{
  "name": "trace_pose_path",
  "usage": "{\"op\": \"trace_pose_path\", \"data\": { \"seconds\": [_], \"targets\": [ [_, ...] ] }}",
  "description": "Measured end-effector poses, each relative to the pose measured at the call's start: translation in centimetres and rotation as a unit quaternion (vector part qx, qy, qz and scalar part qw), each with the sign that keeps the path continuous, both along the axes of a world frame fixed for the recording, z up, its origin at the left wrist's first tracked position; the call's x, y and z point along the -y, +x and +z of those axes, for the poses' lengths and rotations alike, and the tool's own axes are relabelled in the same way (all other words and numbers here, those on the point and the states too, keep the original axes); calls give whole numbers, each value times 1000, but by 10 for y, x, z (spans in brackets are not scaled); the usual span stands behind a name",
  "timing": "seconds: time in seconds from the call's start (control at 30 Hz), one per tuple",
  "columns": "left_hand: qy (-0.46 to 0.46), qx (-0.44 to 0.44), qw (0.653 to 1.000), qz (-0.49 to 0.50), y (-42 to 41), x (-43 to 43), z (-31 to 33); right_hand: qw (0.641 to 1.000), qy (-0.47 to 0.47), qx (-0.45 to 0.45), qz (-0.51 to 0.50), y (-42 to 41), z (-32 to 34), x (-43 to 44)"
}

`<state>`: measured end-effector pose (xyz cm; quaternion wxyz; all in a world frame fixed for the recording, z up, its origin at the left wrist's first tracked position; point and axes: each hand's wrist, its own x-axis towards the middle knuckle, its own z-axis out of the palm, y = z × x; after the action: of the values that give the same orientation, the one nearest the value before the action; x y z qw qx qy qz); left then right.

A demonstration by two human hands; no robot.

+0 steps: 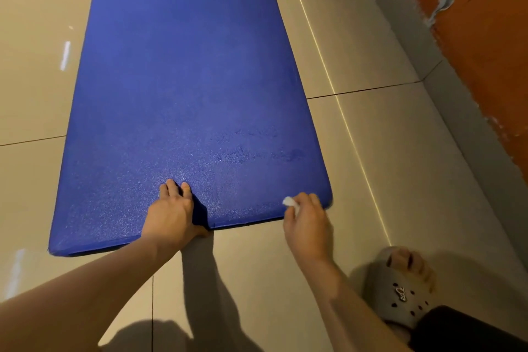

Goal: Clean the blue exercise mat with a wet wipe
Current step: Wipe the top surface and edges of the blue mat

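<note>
Blue exercise mat (183, 88) flat on tile floor (371, 151). Right hand (307, 221) pinches small wet wipe (289, 202) at near right corner; left hand (173, 210) open, flat, pinning near edge. Risks: tiny wad likely dries, misses far end; mat may creep on glossy tile.

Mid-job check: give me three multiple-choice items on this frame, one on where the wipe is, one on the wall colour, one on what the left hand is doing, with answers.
1. Where is the wet wipe?
A. In the right hand, at the mat's near right corner
B. Lying on the tiled floor
C. Under the left palm

2. What colour is the painted wall on the right?
A. Green
B. Orange-red, with peeled patches
C. White

3. What is the left hand doing?
A. Lifting the mat's edge
B. Hanging clear of the mat
C. Pressing flat on the blue exercise mat near its near edge

Answers: 1 A, the white wad shows at the right fingertips over the corner; 2 B, orange-red paint with grey flaked areas; 3 C, the fingers lie spread on the mat surface.
</note>
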<state>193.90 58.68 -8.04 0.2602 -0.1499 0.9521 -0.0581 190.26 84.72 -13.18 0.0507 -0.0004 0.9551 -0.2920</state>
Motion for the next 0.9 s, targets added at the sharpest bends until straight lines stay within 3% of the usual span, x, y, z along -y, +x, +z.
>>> {"op": "trace_pose_path", "data": {
  "seconds": [0.13, 0.23, 0.3, 0.47, 0.7, 0.9],
  "targets": [
    [13, -6, 1000, 0, 3, 6, -1, 996, 17, -1, -93, -31, 0, -38],
    [32, -7, 999, 5, 4, 9, 2, 994, 15, 1, -108, -28, 1, -27],
    [41, -7, 999, 6, 3, 10, 4, 997, 2, 7, -71, -16, 1, -6],
    [49, -8, 999, 10, 5, 13, 8, 992, 13, 10, 127, -1, 4, 21],
    [42, 15, 999, 23, -9, 6, 14, 999, 32, -5, -40, -48, 1, -54],
    [53, 45, 997, 16, -25, 1, 22, 997, -17, 69, -36, -45, 11, -75]
  ]
}}
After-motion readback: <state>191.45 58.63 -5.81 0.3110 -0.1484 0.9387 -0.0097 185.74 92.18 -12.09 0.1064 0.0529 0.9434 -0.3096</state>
